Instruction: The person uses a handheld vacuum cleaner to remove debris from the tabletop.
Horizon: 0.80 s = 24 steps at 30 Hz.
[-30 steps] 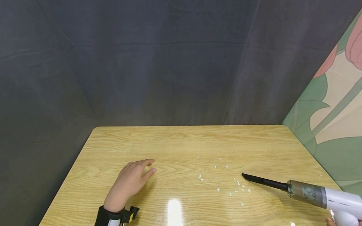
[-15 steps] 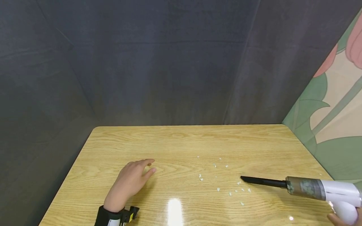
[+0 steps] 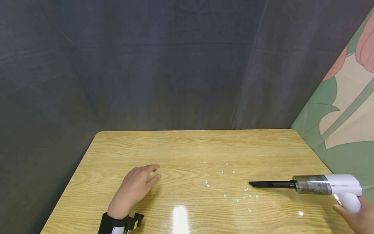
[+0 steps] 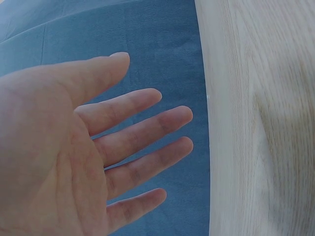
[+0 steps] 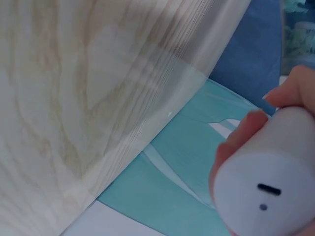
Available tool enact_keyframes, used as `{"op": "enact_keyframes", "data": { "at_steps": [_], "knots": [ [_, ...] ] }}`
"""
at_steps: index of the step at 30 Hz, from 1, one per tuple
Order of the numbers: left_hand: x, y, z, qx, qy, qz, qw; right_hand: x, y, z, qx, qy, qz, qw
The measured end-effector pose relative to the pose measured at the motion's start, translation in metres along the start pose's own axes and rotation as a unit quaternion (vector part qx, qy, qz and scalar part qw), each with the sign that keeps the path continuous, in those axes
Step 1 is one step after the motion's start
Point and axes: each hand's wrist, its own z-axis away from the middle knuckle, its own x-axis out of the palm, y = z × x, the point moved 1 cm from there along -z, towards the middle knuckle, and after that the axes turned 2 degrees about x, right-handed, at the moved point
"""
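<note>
My right hand (image 3: 360, 216) grips a white handheld vacuum cleaner (image 3: 342, 184) by its handle at the right side of the table. The long black crevice nozzle (image 3: 273, 184) points left, its tip close to small pale scraps (image 3: 257, 196) scattered over the wood. Pale bits show inside the see-through dust cup (image 3: 311, 184). In the right wrist view, curled fingers (image 5: 241, 132) wrap the white handle (image 5: 268, 179), whose round end faces the camera. My left hand (image 3: 135, 185) holds nothing over the table's left part; the left wrist view shows its fingers (image 4: 147, 125) spread and the palm bare.
The wooden table (image 3: 175, 146) has a dark grey curtain (image 3: 175, 71) behind and to the left. A flower-patterned cloth (image 3: 347, 130) hangs along the right edge. One tiny scrap lies apart from the others (image 3: 221, 170).
The vacuum cleaner's body has swung up and left, so it lies nearly level in the head view. A few scraps by the nozzle tip are gone. The left hand stays put.
</note>
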Motion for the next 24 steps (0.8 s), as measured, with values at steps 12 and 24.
{"op": "enact_keyframes", "data": {
  "at_steps": [12,24],
  "knots": [
    [0.0,0.0,0.0,0.004,0.009,-0.005,0.9999,-0.004,0.0,-0.014,-0.046,-0.05,0.058,0.996],
    [-0.002,-0.001,0.001,0.002,0.007,0.002,1.0,-0.005,0.004,-0.029,-0.061,-0.062,0.077,0.9932]
  ]
}}
